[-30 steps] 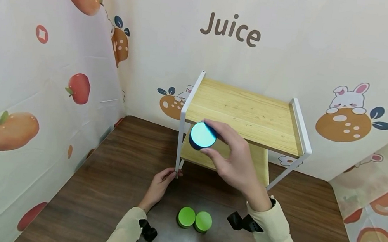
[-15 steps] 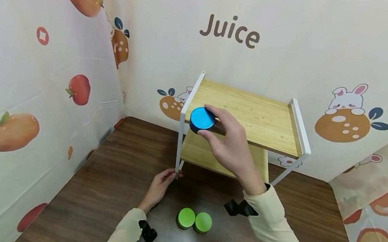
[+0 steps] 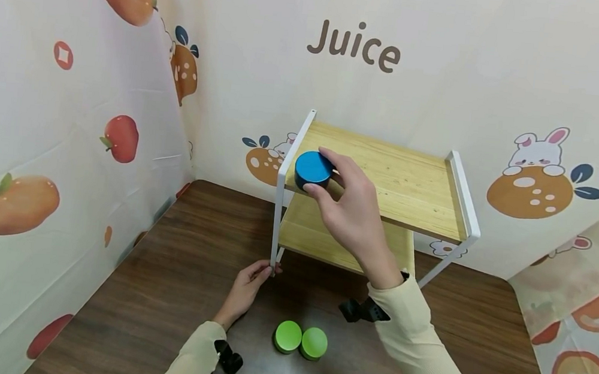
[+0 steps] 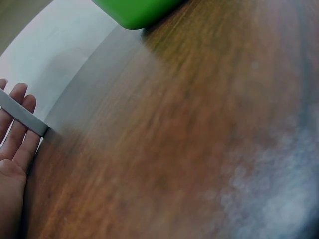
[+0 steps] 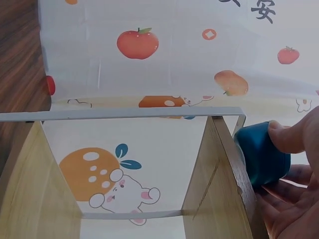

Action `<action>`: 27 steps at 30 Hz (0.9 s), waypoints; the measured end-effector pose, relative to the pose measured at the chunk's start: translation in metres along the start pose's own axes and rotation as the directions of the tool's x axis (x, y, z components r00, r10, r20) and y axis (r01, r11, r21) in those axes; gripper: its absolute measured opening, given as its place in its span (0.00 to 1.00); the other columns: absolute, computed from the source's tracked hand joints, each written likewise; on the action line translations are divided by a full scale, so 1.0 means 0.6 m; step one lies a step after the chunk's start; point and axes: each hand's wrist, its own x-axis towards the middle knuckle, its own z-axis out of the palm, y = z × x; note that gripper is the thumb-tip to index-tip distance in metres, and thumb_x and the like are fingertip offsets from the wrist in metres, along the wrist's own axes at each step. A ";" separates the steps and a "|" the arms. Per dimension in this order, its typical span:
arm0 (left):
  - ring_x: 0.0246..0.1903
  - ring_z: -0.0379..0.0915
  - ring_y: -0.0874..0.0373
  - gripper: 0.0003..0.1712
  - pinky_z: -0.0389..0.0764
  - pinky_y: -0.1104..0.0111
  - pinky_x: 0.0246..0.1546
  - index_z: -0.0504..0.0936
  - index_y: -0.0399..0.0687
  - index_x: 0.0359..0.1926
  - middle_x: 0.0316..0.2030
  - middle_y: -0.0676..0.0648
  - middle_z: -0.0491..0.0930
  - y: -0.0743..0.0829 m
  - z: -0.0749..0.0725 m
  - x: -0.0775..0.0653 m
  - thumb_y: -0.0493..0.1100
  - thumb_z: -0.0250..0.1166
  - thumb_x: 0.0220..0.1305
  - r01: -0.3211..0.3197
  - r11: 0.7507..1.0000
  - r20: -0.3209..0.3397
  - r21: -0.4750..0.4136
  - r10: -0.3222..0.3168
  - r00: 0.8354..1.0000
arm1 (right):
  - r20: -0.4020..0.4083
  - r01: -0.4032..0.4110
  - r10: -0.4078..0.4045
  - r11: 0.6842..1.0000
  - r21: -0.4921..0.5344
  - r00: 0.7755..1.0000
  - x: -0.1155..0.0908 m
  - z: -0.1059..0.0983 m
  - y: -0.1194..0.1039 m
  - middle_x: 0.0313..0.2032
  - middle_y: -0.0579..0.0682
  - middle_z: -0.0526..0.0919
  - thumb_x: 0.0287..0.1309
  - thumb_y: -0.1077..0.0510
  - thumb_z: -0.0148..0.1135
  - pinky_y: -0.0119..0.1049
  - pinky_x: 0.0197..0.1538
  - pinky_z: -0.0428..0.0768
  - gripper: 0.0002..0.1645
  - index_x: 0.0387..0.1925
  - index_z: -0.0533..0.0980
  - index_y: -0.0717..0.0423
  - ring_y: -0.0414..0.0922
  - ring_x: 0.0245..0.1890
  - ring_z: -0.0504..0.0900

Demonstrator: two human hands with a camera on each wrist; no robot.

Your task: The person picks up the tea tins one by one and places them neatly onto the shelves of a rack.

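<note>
My right hand (image 3: 349,207) pinches a short blue cylinder (image 3: 315,165) between thumb and fingers, at the front left corner of the upper board (image 3: 381,177) of a two-tier shelf. In the right wrist view the blue cylinder (image 5: 264,154) is close beside that board's edge; whether they touch, I cannot tell. Low at the front left, my left hand (image 3: 243,287) holds the shelf's white leg (image 3: 276,227) near its foot. The left wrist view has the leg (image 4: 25,118) lying across the fingers (image 4: 20,137). Two short green cylinders (image 3: 287,336) stand side by side on the table.
The lower board (image 3: 306,233) of the shelf sits under the upper one, partly behind my right arm. A fruit-printed cloth wall (image 3: 251,74) stands behind and at both sides. Dark wood table (image 3: 159,294) surrounds the shelf's legs.
My right hand has raised the blue cylinder from in front of the lower board up to the upper board's front left corner. My left hand has stayed at the leg.
</note>
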 end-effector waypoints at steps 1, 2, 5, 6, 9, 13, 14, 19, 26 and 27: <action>0.56 0.81 0.62 0.21 0.78 0.66 0.61 0.81 0.32 0.61 0.56 0.34 0.85 0.000 0.000 0.000 0.45 0.55 0.84 0.000 1.000 -0.002 0.003 0.000 1.000 | -0.001 -0.001 0.001 1.000 -0.003 1.000 0.001 0.001 0.000 0.64 0.59 0.80 0.65 0.62 0.74 0.43 0.66 0.81 0.36 0.71 0.73 0.62 0.52 0.66 0.81; 0.56 0.81 0.62 0.20 0.78 0.66 0.61 0.81 0.33 0.61 0.55 0.35 0.85 -0.001 0.001 0.000 0.45 0.55 0.83 0.002 1.000 -0.006 0.008 -0.002 1.000 | -0.001 -0.002 0.002 1.000 -0.004 1.000 0.002 0.002 0.000 0.64 0.59 0.80 0.65 0.62 0.74 0.43 0.66 0.81 0.36 0.71 0.73 0.62 0.52 0.66 0.81; 0.56 0.81 0.59 0.19 0.78 0.68 0.61 0.82 0.36 0.61 0.55 0.36 0.86 -0.001 0.001 0.001 0.45 0.56 0.83 0.006 1.000 -0.017 0.019 -0.006 1.000 | 0.000 -0.006 0.006 1.000 -0.011 1.000 0.005 0.004 0.002 0.65 0.59 0.80 0.65 0.62 0.73 0.44 0.67 0.81 0.36 0.71 0.72 0.63 0.52 0.66 0.81; 0.56 0.81 0.58 0.19 0.77 0.68 0.61 0.82 0.36 0.61 0.55 0.36 0.86 -0.001 0.001 0.001 0.45 0.56 0.83 0.007 1.000 -0.019 0.023 -0.007 1.000 | 0.002 -0.008 0.008 1.000 -0.013 1.000 0.005 0.005 0.003 0.65 0.60 0.80 0.65 0.62 0.73 0.44 0.67 0.81 0.36 0.71 0.72 0.64 0.52 0.66 0.81; 0.56 0.80 0.55 0.19 0.77 0.68 0.61 0.82 0.35 0.61 0.55 0.34 0.85 -0.001 0.002 0.001 0.44 0.55 0.83 0.002 1.000 -0.021 0.022 -0.002 1.000 | 0.005 -0.014 0.014 1.000 -0.020 1.000 0.006 0.007 0.005 0.65 0.60 0.79 0.65 0.61 0.73 0.45 0.67 0.80 0.36 0.72 0.72 0.64 0.53 0.66 0.81; 0.58 0.79 0.49 0.20 0.77 0.65 0.62 0.81 0.33 0.62 0.56 0.32 0.84 -0.001 0.001 0.001 0.44 0.55 0.83 0.002 1.000 -0.018 0.016 -0.002 1.000 | 0.007 -0.020 0.020 1.000 -0.023 1.000 0.007 0.009 0.006 0.66 0.60 0.79 0.66 0.61 0.73 0.45 0.67 0.80 0.36 0.72 0.71 0.64 0.53 0.66 0.81; 0.58 0.79 0.48 0.20 0.77 0.65 0.62 0.81 0.34 0.62 0.56 0.32 0.84 -0.001 0.001 0.001 0.44 0.55 0.83 0.004 1.000 -0.018 0.015 -0.003 1.000 | 0.007 -0.022 0.022 0.999 -0.023 1.000 0.007 0.009 0.006 0.66 0.60 0.79 0.66 0.61 0.73 0.45 0.67 0.80 0.36 0.72 0.71 0.64 0.53 0.66 0.81; 0.58 0.79 0.46 0.19 0.77 0.65 0.62 0.81 0.35 0.62 0.56 0.34 0.85 -0.001 0.001 0.001 0.44 0.56 0.83 0.011 1.000 -0.019 0.018 -0.011 1.000 | 0.005 -0.031 0.031 0.999 -0.019 1.000 0.008 0.009 0.007 0.66 0.61 0.79 0.67 0.61 0.72 0.45 0.67 0.81 0.36 0.72 0.71 0.65 0.54 0.67 0.80; 0.61 0.80 0.47 0.20 0.78 0.57 0.64 0.80 0.33 0.62 0.56 0.34 0.85 0.001 0.000 0.001 0.45 0.56 0.83 0.022 1.000 -0.014 0.010 -0.021 1.000 | 0.000 -0.051 0.051 0.998 -0.027 0.999 0.008 0.009 0.008 0.66 0.61 0.79 0.67 0.60 0.72 0.47 0.66 0.81 0.36 0.73 0.71 0.64 0.54 0.67 0.80; 0.61 0.80 0.47 0.21 0.78 0.57 0.65 0.80 0.33 0.62 0.56 0.34 0.85 0.001 0.000 0.001 0.45 0.55 0.83 0.022 1.000 -0.013 0.011 -0.022 1.000 | 0.000 -0.052 0.052 0.998 -0.032 0.999 0.008 0.010 0.008 0.66 0.61 0.79 0.67 0.60 0.72 0.47 0.66 0.81 0.36 0.73 0.71 0.64 0.54 0.67 0.80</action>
